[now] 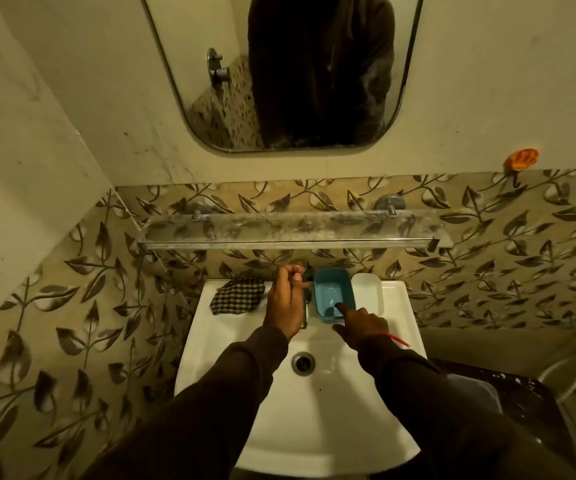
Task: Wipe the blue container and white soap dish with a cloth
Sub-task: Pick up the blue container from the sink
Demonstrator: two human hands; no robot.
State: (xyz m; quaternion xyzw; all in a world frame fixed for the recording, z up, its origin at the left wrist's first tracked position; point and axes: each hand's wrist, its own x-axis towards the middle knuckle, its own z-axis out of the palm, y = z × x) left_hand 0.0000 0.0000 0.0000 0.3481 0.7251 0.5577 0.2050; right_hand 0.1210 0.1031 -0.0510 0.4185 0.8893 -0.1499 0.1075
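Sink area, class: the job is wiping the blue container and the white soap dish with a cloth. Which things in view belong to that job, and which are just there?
Belong to the job:
blue container, right hand reaching into it
white soap dish
checked cloth, lying untouched on the sink rim

Just there:
sink
tap, at the left hand
glass shelf
mirror
orange wall hook

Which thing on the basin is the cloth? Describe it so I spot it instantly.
Find the white sink under the glass shelf. On its back left corner, left of the left hand, lies the cloth: crumpled, with a dark-and-light check, the only patterned thing on the rim.
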